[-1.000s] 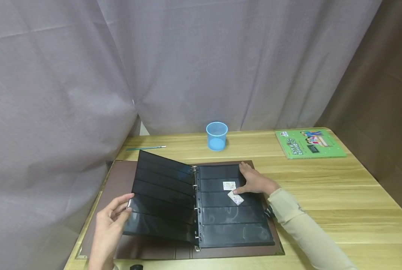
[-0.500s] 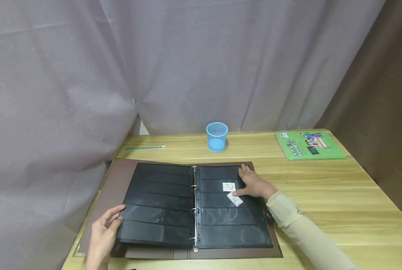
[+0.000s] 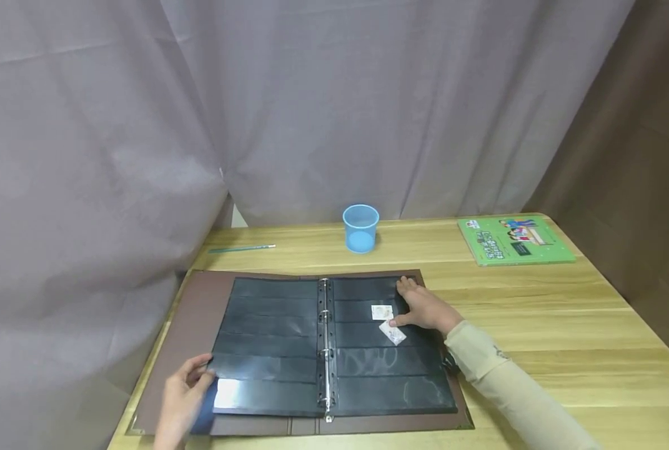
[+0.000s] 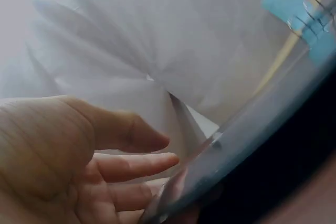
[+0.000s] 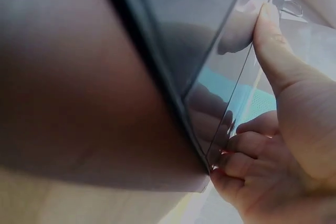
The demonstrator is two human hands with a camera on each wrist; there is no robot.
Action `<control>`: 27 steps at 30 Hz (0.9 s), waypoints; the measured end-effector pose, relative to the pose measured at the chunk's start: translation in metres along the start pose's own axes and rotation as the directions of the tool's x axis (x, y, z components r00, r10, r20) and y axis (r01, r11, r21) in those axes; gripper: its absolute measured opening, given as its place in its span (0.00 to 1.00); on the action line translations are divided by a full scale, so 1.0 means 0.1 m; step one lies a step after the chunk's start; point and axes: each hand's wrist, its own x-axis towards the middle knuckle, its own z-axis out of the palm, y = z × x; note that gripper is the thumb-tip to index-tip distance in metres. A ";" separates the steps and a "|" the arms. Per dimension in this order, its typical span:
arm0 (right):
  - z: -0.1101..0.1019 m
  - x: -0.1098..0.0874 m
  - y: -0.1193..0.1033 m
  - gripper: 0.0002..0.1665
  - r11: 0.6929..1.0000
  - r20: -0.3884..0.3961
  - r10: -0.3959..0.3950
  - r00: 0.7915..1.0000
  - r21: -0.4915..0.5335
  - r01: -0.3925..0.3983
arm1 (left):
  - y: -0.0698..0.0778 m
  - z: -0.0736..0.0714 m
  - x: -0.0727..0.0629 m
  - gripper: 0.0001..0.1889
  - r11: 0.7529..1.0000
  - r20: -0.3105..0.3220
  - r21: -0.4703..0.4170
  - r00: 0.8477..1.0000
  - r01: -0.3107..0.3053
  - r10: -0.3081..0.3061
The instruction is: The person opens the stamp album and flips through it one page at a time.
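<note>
A brown ring binder [image 3: 196,319] lies spread on the table with black pocket pages on both sides. Its left page [image 3: 272,337] lies nearly flat, and my left hand [image 3: 182,395] is at that page's lower left edge. In the left wrist view, the thumb [image 4: 139,134] stands apart from the fingers. On the right page [image 3: 390,392] are two small pale stamps, the upper stamp [image 3: 381,311] and the tilted lower stamp [image 3: 393,335]. My right hand [image 3: 426,307] rests spread on that page, thumb on the lower stamp and fingers at the upper right corner.
Behind the binder stand a blue cup [image 3: 360,232] and, to its left, a green pencil [image 3: 242,249]. A green book [image 3: 516,240] lies at the back right. Metal rings [image 3: 327,353] run down the binder's middle. Grey curtain [image 3: 312,112] hangs behind the table.
The left page has come down from tilted to nearly flat, with my left hand lowering beside it. My right hand and the two stamps have stayed in place.
</note>
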 end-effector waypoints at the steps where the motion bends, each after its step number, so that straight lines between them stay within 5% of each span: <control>1: -0.01 0.00 0.00 0.62 1.000 -0.004 0.005 1.000 0.000 -0.005 | 0.01 0.02 -0.01 0.20 1.000 0.001 0.031 1.000 0.000 0.000; 10: -0.04 -0.06 -0.05 0.55 0.999 -0.051 -0.033 0.998 -0.012 0.033 | 0.00 0.13 0.01 0.26 0.976 0.050 0.215 0.999 -0.019 0.009; 14: -0.04 -0.07 -0.09 0.53 0.999 -0.070 -0.053 0.996 -0.007 0.052 | -0.03 0.17 0.01 0.29 0.966 0.087 0.259 0.996 0.014 -0.038; 20: -0.15 -0.04 -0.10 0.58 0.989 -0.045 -0.067 0.997 0.126 0.072 | -0.04 0.21 -0.02 0.33 0.959 0.074 0.279 0.994 0.060 -0.084; 24: -0.31 -0.03 -0.06 0.54 0.950 -0.015 -0.111 0.994 0.292 0.111 | -0.02 0.20 -0.02 0.34 0.956 0.068 0.293 0.997 0.024 -0.045; 27: -0.42 -0.03 -0.01 0.48 0.887 0.024 -0.173 0.985 0.438 0.145 | -0.01 0.19 0.00 0.34 0.957 0.074 0.291 0.997 0.003 -0.026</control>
